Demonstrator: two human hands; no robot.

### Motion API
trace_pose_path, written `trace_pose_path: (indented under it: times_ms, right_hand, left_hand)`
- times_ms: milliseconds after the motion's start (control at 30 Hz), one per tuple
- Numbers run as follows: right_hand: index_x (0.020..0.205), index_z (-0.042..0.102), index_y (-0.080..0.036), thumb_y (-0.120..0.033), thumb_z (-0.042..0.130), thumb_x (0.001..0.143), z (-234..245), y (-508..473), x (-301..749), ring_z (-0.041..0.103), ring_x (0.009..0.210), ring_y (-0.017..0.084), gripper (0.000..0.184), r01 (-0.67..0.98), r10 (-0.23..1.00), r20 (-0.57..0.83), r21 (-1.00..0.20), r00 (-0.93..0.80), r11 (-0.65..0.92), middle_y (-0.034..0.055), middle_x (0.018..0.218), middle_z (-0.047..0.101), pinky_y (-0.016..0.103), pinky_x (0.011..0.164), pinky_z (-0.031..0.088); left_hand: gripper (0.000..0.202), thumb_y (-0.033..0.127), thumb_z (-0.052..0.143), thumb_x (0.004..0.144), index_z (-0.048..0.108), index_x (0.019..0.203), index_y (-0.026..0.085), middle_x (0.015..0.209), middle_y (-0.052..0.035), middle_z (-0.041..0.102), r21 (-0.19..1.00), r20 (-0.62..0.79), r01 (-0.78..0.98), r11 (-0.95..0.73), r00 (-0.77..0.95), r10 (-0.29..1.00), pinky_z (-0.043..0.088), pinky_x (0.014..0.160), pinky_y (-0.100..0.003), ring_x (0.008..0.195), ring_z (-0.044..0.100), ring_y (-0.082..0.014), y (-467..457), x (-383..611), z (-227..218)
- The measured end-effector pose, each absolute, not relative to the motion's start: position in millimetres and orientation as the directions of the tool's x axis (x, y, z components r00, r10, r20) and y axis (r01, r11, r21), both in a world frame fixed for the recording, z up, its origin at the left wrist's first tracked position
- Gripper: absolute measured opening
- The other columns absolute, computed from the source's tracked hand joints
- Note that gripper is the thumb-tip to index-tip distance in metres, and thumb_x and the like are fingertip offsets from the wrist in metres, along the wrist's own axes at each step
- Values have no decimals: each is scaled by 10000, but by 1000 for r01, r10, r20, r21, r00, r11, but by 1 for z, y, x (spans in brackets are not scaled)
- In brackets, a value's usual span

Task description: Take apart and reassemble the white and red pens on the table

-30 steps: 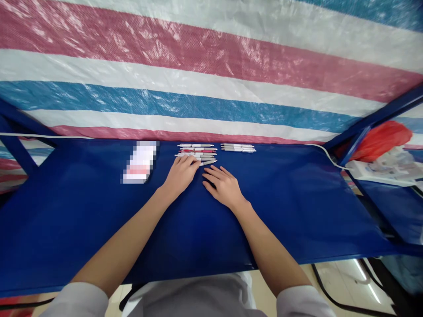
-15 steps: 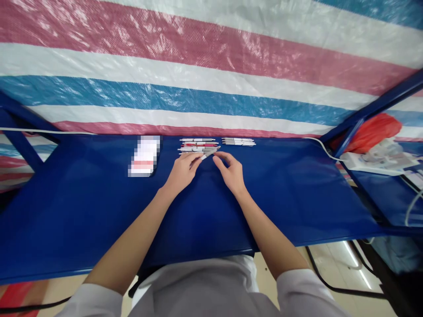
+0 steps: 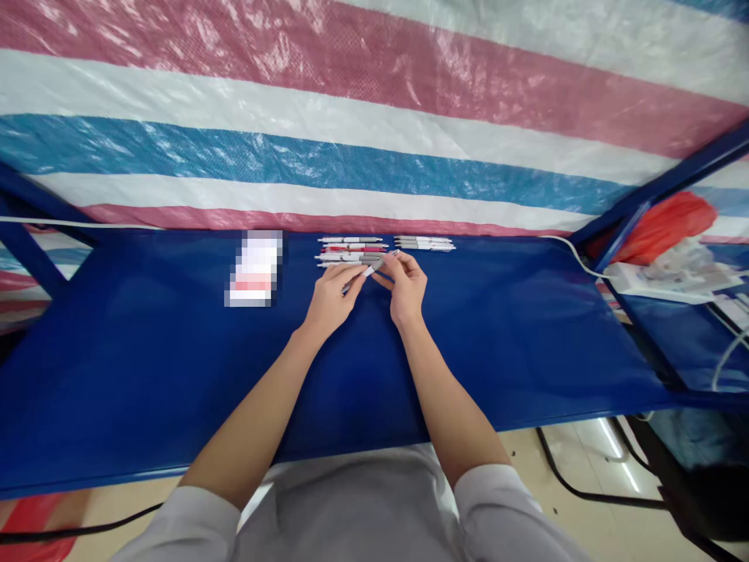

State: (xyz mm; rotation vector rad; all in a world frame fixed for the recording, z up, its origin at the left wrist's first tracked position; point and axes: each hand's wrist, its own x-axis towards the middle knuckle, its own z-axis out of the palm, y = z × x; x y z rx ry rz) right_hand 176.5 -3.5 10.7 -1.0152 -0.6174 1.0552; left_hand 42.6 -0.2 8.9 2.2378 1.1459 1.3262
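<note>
Both hands are pinching one pen point(image 3: 370, 270), left hand point(image 3: 331, 297) low end, right hand point(image 3: 406, 282) upper end, axis tilting up-right.

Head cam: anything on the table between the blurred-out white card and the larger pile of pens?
Nothing. In the head view only bare blue table shows between the blurred card and the larger pen pile.

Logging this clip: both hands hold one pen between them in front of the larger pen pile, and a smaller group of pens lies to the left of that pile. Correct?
Not quite. The head view shows the smaller group of pens to the right of the larger pen pile, not the left. The left hand and right hand do hold one pen between them.
</note>
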Motion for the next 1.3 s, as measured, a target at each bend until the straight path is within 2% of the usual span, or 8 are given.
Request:
trace_pose_path:
  times_ms: [200, 367, 500, 700, 867, 1067, 1300]
  right_hand:
    - [796, 614, -190, -326, 743, 669, 9, -1, 174, 668, 673, 118, 226, -482, 894, -66, -858, 444, 176, -31, 736, 656, 254, 623, 595]
    - [798, 611, -197, -353, 759, 657, 12, -3, 172, 654, 666, 114, 257, -459, 902, -39, -870, 431, 182, -36, 755, 649, 274, 612, 604]
    - [806, 625, -191, -367, 771, 639, 14, -5, 172, 652, 665, 119, 283, -421, 896, -47, -893, 442, 161, -31, 742, 663, 277, 612, 601]
    - [751, 659, -153, -329, 802, 605, 12, -4, 174, 681, 648, 138, 269, -466, 890, -99, -874, 445, 136, -12, 687, 688, 298, 655, 608]
    - [670, 640, -150, -302, 832, 563, 12, -3, 174, 697, 603, 159, 267, -497, 892, -119, -858, 437, 129, -15, 649, 691, 313, 624, 618]
    - [617, 626, -153, -278, 841, 550, 15, -5, 173, 704, 566, 179, 258, -506, 897, -122, -854, 424, 123, -18, 612, 688, 310, 573, 622]
    - [614, 631, -160, -288, 847, 540, 16, -6, 173, 713, 583, 191, 262, -509, 907, -112, -852, 407, 123, -13, 625, 692, 308, 552, 627]
  left_hand:
    - [184, 230, 646, 850, 691, 1018, 173, 949, -63, 690, 537, 678, 507, -674, 216, 702, 535, 832, -327, 886, 650, -183, -2, 44, 4]
    - [180, 244, 626, 865, 703, 1021, 198, 823, -25, 674, 549, 655, 531, -646, 206, 727, 533, 725, -290, 755, 625, -154, -6, 42, 0]
    - [196, 261, 609, 875, 708, 1030, 191, 805, -25, 669, 588, 607, 512, -627, 233, 759, 514, 679, -272, 717, 605, -143, -9, 41, 1]
    - [206, 287, 613, 860, 729, 1008, 204, 816, -19, 692, 751, 419, 444, -489, 253, 872, 485, 629, -251, 685, 615, -136, -13, 39, 9]
    - [200, 293, 620, 842, 747, 969, 204, 820, -17, 711, 846, 253, 398, -354, 285, 925, 482, 652, -245, 701, 632, -139, -14, 35, 20]
    - [221, 332, 631, 820, 749, 941, 189, 799, -25, 725, 931, 69, 318, -181, 331, 941, 491, 627, -245, 694, 645, -152, -14, 28, 25]
    - [255, 378, 641, 805, 746, 918, 174, 753, -35, 724, 970, -78, 241, -19, 389, 918, 516, 637, -253, 669, 641, -149, -10, 23, 26]
